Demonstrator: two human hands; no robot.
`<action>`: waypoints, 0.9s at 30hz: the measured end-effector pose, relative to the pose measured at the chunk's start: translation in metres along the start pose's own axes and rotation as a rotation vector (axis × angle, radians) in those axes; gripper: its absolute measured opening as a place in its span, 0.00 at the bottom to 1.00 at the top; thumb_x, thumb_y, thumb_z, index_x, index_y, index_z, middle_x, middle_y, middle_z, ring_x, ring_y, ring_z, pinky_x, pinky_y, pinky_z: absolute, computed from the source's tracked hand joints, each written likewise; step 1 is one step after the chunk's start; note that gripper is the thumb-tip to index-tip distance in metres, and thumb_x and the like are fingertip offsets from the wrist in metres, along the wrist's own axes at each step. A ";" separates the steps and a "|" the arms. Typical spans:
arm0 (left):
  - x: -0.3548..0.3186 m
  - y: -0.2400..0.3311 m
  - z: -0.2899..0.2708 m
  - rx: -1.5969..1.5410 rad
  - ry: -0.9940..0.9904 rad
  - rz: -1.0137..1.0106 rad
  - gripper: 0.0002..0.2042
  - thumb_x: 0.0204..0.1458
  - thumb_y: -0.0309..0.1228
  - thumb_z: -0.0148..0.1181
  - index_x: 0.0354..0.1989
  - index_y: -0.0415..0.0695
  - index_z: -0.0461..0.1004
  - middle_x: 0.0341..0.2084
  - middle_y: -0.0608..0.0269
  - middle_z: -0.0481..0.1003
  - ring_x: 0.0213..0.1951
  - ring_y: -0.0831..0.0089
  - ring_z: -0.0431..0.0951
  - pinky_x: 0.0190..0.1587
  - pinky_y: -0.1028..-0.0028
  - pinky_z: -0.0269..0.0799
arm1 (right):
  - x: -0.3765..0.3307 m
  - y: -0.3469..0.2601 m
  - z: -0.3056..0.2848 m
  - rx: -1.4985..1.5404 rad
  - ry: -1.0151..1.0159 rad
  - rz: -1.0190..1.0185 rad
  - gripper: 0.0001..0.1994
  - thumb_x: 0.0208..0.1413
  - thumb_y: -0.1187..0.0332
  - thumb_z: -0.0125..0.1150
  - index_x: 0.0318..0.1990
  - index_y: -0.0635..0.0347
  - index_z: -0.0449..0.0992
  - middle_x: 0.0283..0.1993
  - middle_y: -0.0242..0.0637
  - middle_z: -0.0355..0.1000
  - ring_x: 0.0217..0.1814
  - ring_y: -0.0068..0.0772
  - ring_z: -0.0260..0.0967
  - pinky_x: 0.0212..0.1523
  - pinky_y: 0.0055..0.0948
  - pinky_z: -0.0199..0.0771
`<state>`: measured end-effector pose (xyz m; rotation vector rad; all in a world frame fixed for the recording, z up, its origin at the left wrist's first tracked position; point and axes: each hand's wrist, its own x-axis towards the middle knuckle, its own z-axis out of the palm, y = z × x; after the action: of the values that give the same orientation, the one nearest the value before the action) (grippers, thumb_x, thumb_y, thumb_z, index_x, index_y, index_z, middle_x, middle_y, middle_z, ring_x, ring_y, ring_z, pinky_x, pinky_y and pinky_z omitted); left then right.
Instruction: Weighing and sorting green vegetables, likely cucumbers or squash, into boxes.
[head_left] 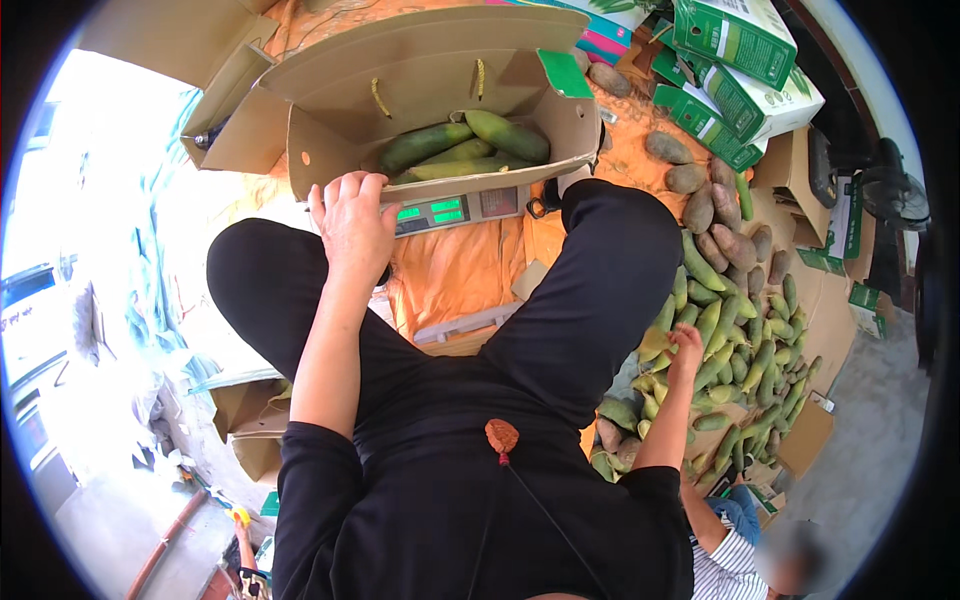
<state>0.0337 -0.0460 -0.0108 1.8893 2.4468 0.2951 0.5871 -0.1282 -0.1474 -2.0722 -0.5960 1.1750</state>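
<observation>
My left hand (355, 222) grips the near rim of an open cardboard box (440, 75), fingers over the edge and thumb on the near side. Several long green radishes (508, 137) lie in the box. Under the box's near side shows a scale (448, 211) with lit green displays. Off to the right, my right hand (686, 350) is held with curled fingers over a big heap of green radishes (735, 325). A yellowish-green radish (655, 342) lies right beside its fingers; whether the hand holds anything is hidden.
Brown, potato-like tubers (698, 205) lie beyond the heap. Green-and-white cartons (740, 70) are stacked at the far right, near a black fan (893, 190). Orange cloth (440, 280) covers the ground between my legs. At the lower right another person in a striped shirt (725, 565) sits close.
</observation>
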 end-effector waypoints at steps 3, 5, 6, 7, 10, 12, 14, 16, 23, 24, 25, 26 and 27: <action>0.000 -0.001 0.000 -0.007 0.009 0.011 0.17 0.41 0.32 0.66 0.42 0.48 0.73 0.44 0.64 0.70 0.54 0.62 0.65 0.63 0.50 0.47 | -0.030 -0.083 0.026 0.105 -0.055 -0.148 0.07 0.50 0.73 0.48 0.37 0.53 0.71 0.29 0.24 0.66 0.40 0.20 0.67 0.37 0.26 0.65; -0.001 -0.002 -0.001 -0.020 0.028 0.025 0.17 0.42 0.32 0.65 0.43 0.48 0.73 0.44 0.63 0.71 0.54 0.62 0.66 0.63 0.51 0.47 | -0.048 -0.137 0.042 0.130 -0.108 -0.322 0.06 0.51 0.73 0.49 0.36 0.54 0.71 0.30 0.25 0.66 0.40 0.20 0.67 0.36 0.24 0.65; -0.002 -0.003 -0.001 -0.039 0.028 0.035 0.16 0.43 0.32 0.65 0.43 0.48 0.73 0.44 0.62 0.71 0.54 0.61 0.66 0.63 0.51 0.47 | -0.059 -0.166 0.044 0.127 -0.164 -0.391 0.06 0.52 0.73 0.48 0.36 0.55 0.71 0.33 0.26 0.68 0.39 0.20 0.67 0.37 0.22 0.65; -0.003 -0.003 -0.001 -0.040 0.019 0.035 0.17 0.43 0.32 0.65 0.43 0.47 0.72 0.44 0.62 0.71 0.53 0.61 0.66 0.63 0.52 0.47 | -0.070 -0.192 0.048 0.116 -0.205 -0.486 0.07 0.53 0.74 0.48 0.37 0.56 0.71 0.35 0.28 0.70 0.39 0.20 0.66 0.38 0.21 0.67; -0.004 -0.004 -0.001 -0.035 0.018 0.035 0.17 0.43 0.32 0.65 0.43 0.48 0.73 0.45 0.63 0.71 0.54 0.61 0.66 0.63 0.51 0.47 | -0.109 -0.270 0.053 0.136 -0.323 -0.693 0.06 0.56 0.73 0.51 0.40 0.61 0.70 0.38 0.33 0.69 0.44 0.24 0.66 0.42 0.25 0.70; -0.005 -0.005 -0.001 -0.038 0.018 0.036 0.17 0.42 0.32 0.66 0.43 0.48 0.73 0.45 0.63 0.71 0.54 0.61 0.66 0.63 0.51 0.47 | -0.135 -0.316 0.060 0.208 -0.501 -0.835 0.08 0.57 0.73 0.49 0.43 0.66 0.68 0.40 0.38 0.68 0.49 0.29 0.65 0.47 0.34 0.72; -0.005 -0.005 -0.001 -0.045 0.019 0.042 0.17 0.42 0.32 0.66 0.43 0.48 0.73 0.45 0.63 0.71 0.54 0.62 0.66 0.63 0.51 0.48 | -0.155 -0.355 0.077 0.279 -0.719 -0.922 0.11 0.58 0.73 0.46 0.46 0.69 0.66 0.41 0.40 0.66 0.52 0.35 0.65 0.51 0.45 0.70; -0.005 -0.005 0.000 -0.033 0.031 0.038 0.17 0.42 0.33 0.66 0.43 0.49 0.73 0.45 0.64 0.71 0.54 0.62 0.66 0.63 0.51 0.48 | -0.169 -0.379 0.106 0.352 -0.946 -0.934 0.13 0.59 0.73 0.42 0.49 0.70 0.65 0.40 0.41 0.66 0.53 0.38 0.65 0.53 0.53 0.68; -0.005 -0.006 0.001 -0.014 0.053 0.076 0.17 0.42 0.34 0.65 0.43 0.49 0.72 0.45 0.63 0.71 0.53 0.60 0.66 0.62 0.50 0.49 | -0.179 -0.380 0.261 0.564 -1.182 -0.553 0.07 0.56 0.77 0.48 0.40 0.60 0.71 0.36 0.38 0.71 0.45 0.34 0.71 0.42 0.37 0.75; -0.005 -0.006 0.001 -0.013 0.047 0.092 0.17 0.42 0.34 0.65 0.43 0.49 0.72 0.45 0.63 0.71 0.53 0.60 0.66 0.62 0.50 0.49 | -0.179 -0.377 0.279 0.518 -1.165 -0.559 0.08 0.56 0.77 0.48 0.41 0.59 0.71 0.41 0.36 0.71 0.47 0.31 0.69 0.45 0.35 0.72; -0.005 -0.006 0.000 -0.008 0.050 0.092 0.17 0.43 0.34 0.65 0.43 0.49 0.72 0.45 0.62 0.71 0.53 0.60 0.66 0.62 0.50 0.49 | -0.176 -0.375 0.283 0.420 -1.108 -0.534 0.08 0.57 0.76 0.49 0.43 0.59 0.72 0.45 0.34 0.71 0.49 0.28 0.68 0.46 0.32 0.70; -0.005 -0.006 0.000 -0.005 0.052 0.090 0.17 0.43 0.34 0.65 0.43 0.49 0.72 0.45 0.62 0.71 0.53 0.60 0.66 0.61 0.50 0.49 | -0.170 -0.372 0.279 0.422 -1.094 -0.537 0.08 0.57 0.76 0.49 0.43 0.59 0.72 0.45 0.34 0.71 0.49 0.28 0.68 0.46 0.32 0.70; -0.005 -0.007 -0.001 -0.011 0.046 0.095 0.17 0.43 0.34 0.65 0.43 0.49 0.72 0.46 0.61 0.71 0.53 0.59 0.66 0.61 0.50 0.49 | -0.163 -0.369 0.273 0.328 -0.968 -0.624 0.08 0.57 0.76 0.50 0.43 0.59 0.72 0.45 0.34 0.71 0.49 0.27 0.68 0.46 0.30 0.70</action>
<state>0.0286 -0.0528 -0.0119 2.0205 2.3818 0.3585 0.2476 0.0999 0.1169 -0.8285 -1.2630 1.6748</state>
